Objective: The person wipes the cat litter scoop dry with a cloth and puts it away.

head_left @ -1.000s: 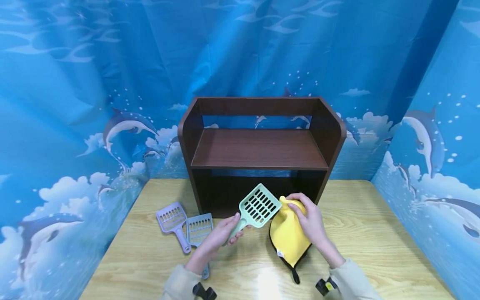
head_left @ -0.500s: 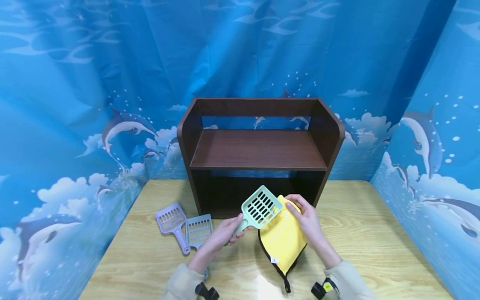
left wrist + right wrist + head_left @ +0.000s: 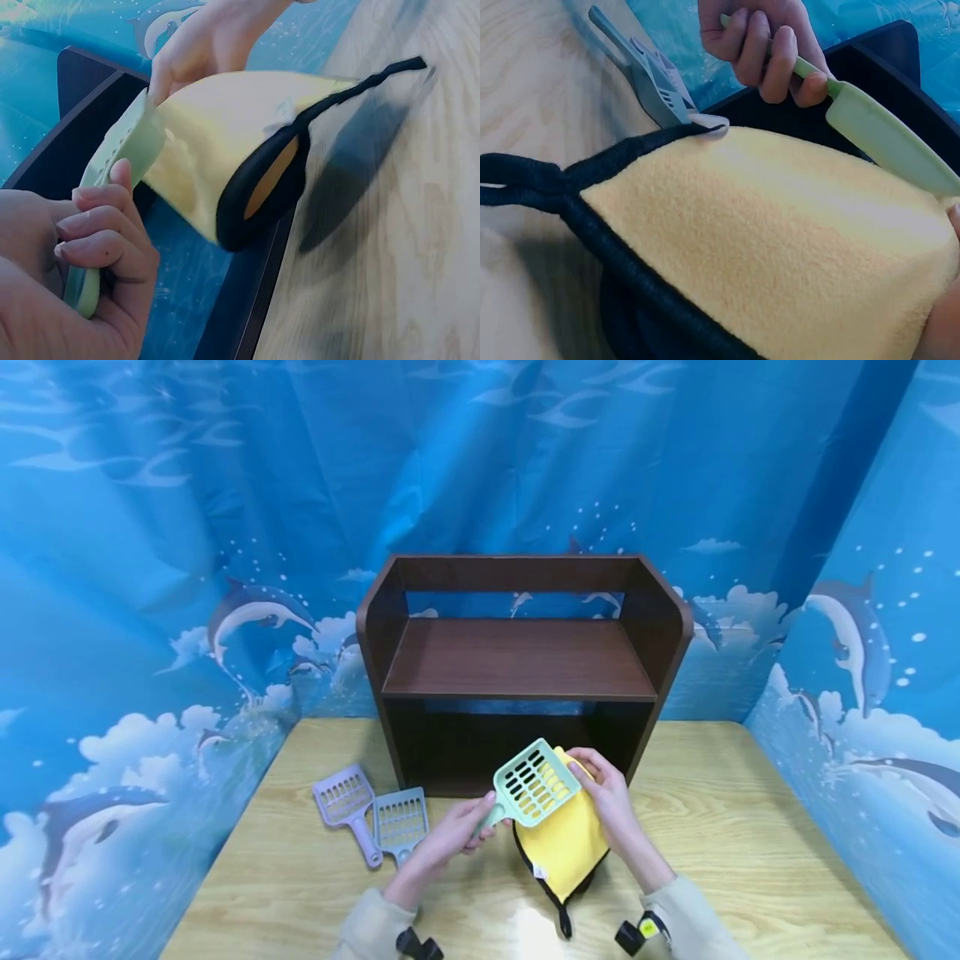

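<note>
My left hand (image 3: 453,833) grips the handle of a light green litter scoop (image 3: 513,810), its slotted pan tilted up toward the right. My right hand (image 3: 611,797) pinches the top of a yellow cloth (image 3: 564,853) with black edging and a black loop at its lower corner. The pan overlaps the cloth's upper part in the head view, and in the right wrist view the green pan (image 3: 889,142) lies right along the cloth's surface. Drooping from the right hand, the cloth (image 3: 225,112) spreads into a cone, and its black-edged opening faces the left wrist camera.
On the wooden table (image 3: 712,860), a purple litter scoop (image 3: 363,842) and a grey-blue one (image 3: 401,837) lie to the left, close together. A dark brown two-tier shelf (image 3: 517,656) stands behind the hands. Blue dolphin-print curtains (image 3: 480,460) hang around the table.
The left hand has brought the green scoop slightly right and down, so its pan overlaps more of the cloth. The cloth's lower end has swung left; the right hand has shifted slightly left.
</note>
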`<state>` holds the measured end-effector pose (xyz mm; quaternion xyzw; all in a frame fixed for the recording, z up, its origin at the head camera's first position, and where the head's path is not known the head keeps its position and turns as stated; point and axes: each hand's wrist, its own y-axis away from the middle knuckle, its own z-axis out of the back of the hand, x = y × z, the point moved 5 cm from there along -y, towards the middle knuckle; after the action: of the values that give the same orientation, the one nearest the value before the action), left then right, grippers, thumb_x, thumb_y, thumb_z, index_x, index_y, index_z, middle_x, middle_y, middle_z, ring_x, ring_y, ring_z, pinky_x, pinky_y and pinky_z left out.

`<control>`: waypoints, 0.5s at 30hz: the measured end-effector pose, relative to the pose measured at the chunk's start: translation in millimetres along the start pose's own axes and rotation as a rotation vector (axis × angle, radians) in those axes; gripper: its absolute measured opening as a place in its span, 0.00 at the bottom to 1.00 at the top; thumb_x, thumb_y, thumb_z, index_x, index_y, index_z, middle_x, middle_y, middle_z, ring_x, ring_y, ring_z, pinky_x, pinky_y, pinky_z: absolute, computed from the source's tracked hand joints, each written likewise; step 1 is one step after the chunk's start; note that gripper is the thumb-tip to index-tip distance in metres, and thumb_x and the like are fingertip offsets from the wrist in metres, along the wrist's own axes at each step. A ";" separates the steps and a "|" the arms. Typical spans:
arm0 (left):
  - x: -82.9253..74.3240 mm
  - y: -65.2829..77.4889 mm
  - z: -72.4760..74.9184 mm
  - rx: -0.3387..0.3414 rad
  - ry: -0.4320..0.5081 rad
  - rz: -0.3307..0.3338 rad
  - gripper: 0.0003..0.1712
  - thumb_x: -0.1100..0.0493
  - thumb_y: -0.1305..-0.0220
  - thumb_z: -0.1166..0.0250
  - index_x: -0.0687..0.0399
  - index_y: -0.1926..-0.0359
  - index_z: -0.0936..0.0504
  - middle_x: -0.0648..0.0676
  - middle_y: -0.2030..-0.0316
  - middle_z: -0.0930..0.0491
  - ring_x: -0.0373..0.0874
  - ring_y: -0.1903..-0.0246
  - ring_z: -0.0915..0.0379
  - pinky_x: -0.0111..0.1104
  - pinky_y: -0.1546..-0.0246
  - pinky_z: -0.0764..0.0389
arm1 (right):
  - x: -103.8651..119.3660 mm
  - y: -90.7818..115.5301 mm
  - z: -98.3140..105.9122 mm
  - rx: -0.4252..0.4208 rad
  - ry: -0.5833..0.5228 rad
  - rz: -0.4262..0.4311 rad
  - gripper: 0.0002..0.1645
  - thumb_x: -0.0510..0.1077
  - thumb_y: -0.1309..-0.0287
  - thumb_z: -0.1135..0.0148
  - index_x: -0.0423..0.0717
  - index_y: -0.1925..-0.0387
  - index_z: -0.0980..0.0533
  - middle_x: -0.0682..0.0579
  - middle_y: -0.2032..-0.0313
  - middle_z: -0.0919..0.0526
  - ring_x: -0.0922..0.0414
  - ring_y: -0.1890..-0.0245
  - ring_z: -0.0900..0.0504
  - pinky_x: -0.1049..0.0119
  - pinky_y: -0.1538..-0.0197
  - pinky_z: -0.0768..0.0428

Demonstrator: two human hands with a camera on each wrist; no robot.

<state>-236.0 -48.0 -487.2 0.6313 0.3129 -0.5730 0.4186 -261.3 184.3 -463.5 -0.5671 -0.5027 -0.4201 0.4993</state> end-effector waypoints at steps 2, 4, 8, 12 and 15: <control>-1.2 -1.2 4.2 -0.041 0.027 -0.004 0.35 0.43 0.19 0.54 0.77 0.50 0.22 0.44 0.80 0.32 0.31 0.85 0.47 0.21 0.83 0.45 | -1.2 3.7 2.9 0.009 -0.018 -0.011 0.15 0.37 0.28 0.42 0.31 0.46 0.27 0.58 0.58 0.15 0.64 0.60 0.17 0.71 0.56 0.18; -2.5 -2.1 7.8 -0.070 0.048 -0.008 0.35 0.44 0.19 0.54 0.78 0.50 0.22 0.44 0.80 0.32 0.30 0.85 0.47 0.21 0.84 0.45 | -2.2 7.6 5.5 0.021 -0.031 -0.017 0.12 0.37 0.29 0.42 0.34 0.48 0.26 0.58 0.58 0.15 0.63 0.60 0.17 0.70 0.56 0.18; -4.0 -3.3 10.5 -0.076 0.036 -0.011 0.35 0.44 0.19 0.54 0.78 0.50 0.22 0.44 0.80 0.33 0.31 0.86 0.47 0.21 0.84 0.45 | -4.5 13.2 9.8 0.039 -0.038 -0.030 0.09 0.37 0.29 0.42 0.42 0.50 0.24 0.58 0.58 0.15 0.63 0.61 0.17 0.70 0.56 0.18; -2.4 -4.2 6.9 -0.033 -0.001 -0.007 0.33 0.44 0.19 0.54 0.74 0.51 0.20 0.44 0.80 0.32 0.31 0.85 0.46 0.21 0.84 0.44 | -5.9 13.8 11.8 0.045 -0.044 -0.034 0.08 0.38 0.29 0.42 0.45 0.51 0.23 0.58 0.57 0.15 0.63 0.61 0.16 0.70 0.56 0.17; -0.9 -4.2 1.1 0.020 -0.017 -0.008 0.33 0.44 0.19 0.54 0.74 0.50 0.20 0.44 0.79 0.32 0.31 0.84 0.46 0.21 0.84 0.44 | -5.7 11.5 12.3 0.038 -0.035 -0.026 0.09 0.38 0.28 0.42 0.42 0.49 0.24 0.58 0.57 0.15 0.63 0.61 0.16 0.70 0.57 0.17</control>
<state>-240.3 -46.9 -487.0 0.6294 0.3059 -0.5831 0.4127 -251.0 195.7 -472.5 -0.5581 -0.5264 -0.4068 0.4959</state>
